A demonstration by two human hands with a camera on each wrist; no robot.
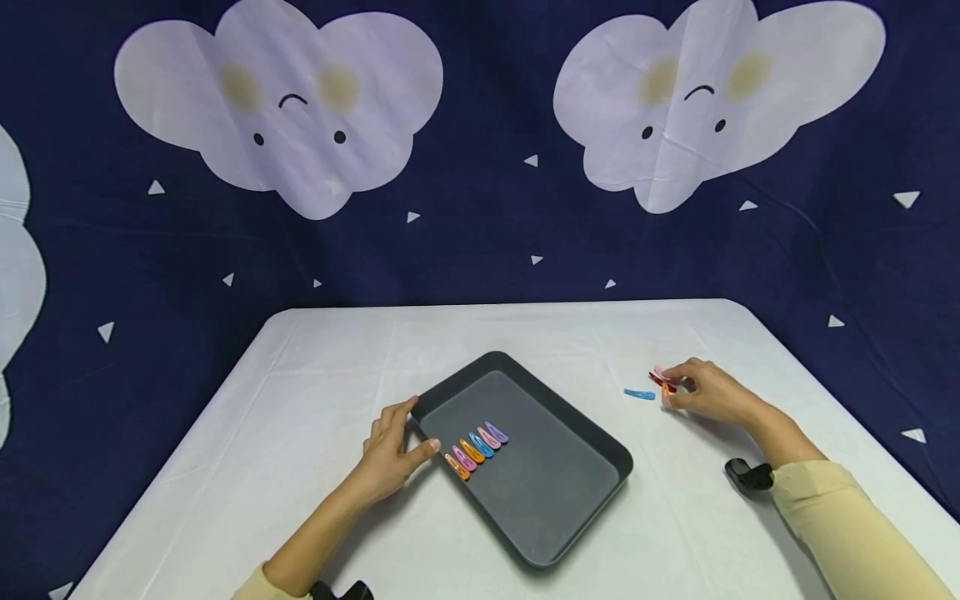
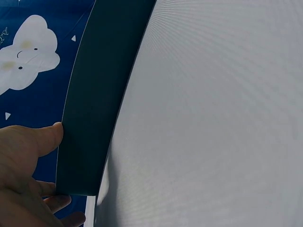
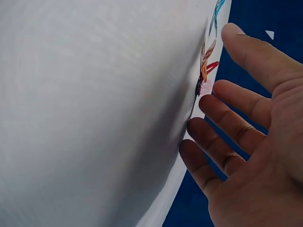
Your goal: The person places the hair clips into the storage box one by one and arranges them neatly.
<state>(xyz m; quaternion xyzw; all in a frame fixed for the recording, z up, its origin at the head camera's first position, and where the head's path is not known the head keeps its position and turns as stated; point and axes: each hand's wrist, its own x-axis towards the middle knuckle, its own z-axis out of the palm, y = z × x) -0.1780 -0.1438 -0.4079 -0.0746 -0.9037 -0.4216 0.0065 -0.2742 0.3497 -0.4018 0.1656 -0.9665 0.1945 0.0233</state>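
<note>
My left hand [image 1: 390,454] holds the left corner of a dark grey rectangular tray [image 1: 555,508], its thumb at the rim. In the left wrist view the thumb and fingers sit around the tray's wall [image 2: 92,109]. Inside the tray, several snap hair clips lie side by side, among them an orange hair clip [image 1: 457,467], a blue hair clip [image 1: 482,445] and a purple hair clip [image 1: 497,432]. At the right, my right hand [image 1: 708,392] reaches over a small pile of red, pink and orange hair clips [image 3: 204,68], thumb and fingers apart around it.
A single blue hair clip [image 1: 640,394] lies just left of the pile. White cloth covers the table [image 1: 337,358]. Behind it hangs a dark blue curtain [image 1: 480,242] with white clouds and triangles.
</note>
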